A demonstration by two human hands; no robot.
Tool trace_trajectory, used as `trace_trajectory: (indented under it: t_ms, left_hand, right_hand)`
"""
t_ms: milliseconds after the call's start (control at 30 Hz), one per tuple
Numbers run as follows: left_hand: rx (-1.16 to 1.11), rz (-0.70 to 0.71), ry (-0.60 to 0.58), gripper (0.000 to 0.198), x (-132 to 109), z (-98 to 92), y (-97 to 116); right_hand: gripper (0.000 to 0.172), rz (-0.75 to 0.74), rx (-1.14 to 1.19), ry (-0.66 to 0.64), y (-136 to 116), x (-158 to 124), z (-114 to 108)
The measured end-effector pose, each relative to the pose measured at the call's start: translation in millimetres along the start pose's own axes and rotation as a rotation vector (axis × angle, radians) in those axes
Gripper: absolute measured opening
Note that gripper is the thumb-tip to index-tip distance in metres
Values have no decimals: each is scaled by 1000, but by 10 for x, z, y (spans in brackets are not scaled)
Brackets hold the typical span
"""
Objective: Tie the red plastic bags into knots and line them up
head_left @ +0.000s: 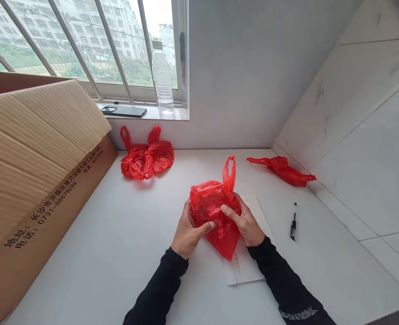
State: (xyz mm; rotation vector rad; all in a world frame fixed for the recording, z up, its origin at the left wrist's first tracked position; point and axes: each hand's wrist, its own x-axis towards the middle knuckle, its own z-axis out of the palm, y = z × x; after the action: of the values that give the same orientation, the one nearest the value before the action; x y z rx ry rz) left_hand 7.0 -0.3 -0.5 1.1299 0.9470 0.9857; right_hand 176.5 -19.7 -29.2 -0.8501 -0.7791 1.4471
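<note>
Between both hands is a red plastic bag (216, 198), held above the white table with one handle loop sticking up at the top. My left hand (190, 232) grips its left side, the thumb lying across the front. On the right side my right hand (245, 221) grips it too, thumb pressed on the film and fingers behind. Something darker shows faintly through the plastic, but I cannot make out what. Beneath the bag and my right hand lies a sheet of paper (248, 268) with handwritten figures, partly covered.
A knotted red bag (147, 158) sits by the wall, and a twisted red bag (283, 170) lies at the right. A black marker (293, 226) is uncapped-looking nearby. A cardboard box (50, 180) fills the left. The windowsill holds a phone (125, 111) and a water bottle (162, 79).
</note>
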Motion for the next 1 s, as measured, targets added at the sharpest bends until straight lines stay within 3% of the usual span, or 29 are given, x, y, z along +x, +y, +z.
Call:
trace_trajectory:
  t_ms: [200, 367, 567, 800, 1000]
  left_hand:
    - [-63, 38, 205, 67, 40, -91, 9]
    - [-112, -24, 245, 69, 51, -102, 12]
    - [-132, -98, 147, 87, 15, -18, 5]
    - [-99, -24, 225, 89, 14, -28, 37]
    - [-213, -132, 211, 80, 15, -9, 58]
  right_hand:
    - [78, 125, 53, -170, 34, -3, -39]
    - [73, 112, 76, -157, 69, -1, -64]
    - [67, 26, 26, -103, 51, 7, -59]
    - [84, 50, -100, -111, 46, -21, 7]
    - [77, 27, -136, -102, 51, -36, 22]
